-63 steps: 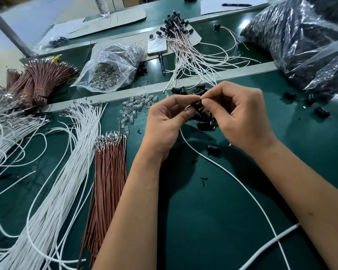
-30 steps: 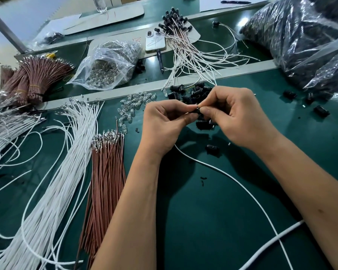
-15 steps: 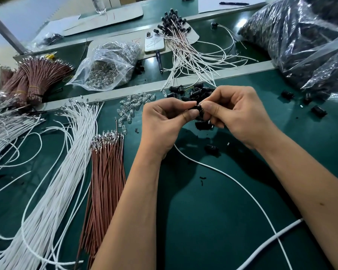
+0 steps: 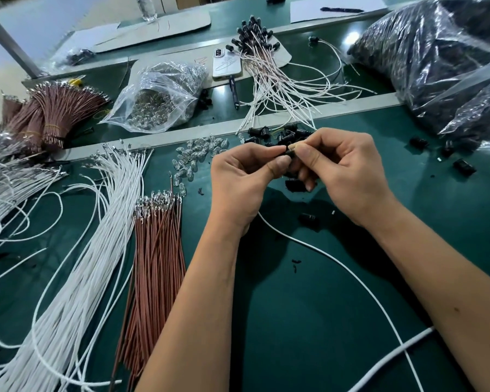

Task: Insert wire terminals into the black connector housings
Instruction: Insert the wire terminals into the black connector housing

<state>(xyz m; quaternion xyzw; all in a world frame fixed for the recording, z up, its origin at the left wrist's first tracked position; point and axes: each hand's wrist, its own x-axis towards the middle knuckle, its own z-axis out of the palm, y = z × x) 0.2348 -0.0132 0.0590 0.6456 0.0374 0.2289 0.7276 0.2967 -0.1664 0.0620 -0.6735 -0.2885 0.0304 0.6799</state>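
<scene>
Black connector housing (image 4: 289,152) sits pinched between my right hand (image 4: 343,168) thumb and forefinger, my left hand (image 4: 244,176) pinching in against it from the other side. Since a moment ago both hands have drawn slightly nearer me, grips unchanged, so I judge the terminal isn't seated yet. White wire (image 4: 337,258) trails from under my left hand toward me. Loose housings (image 4: 277,135) crowd just beyond my fingertips; bare green mat (image 4: 309,321) lies nearer me.
</scene>
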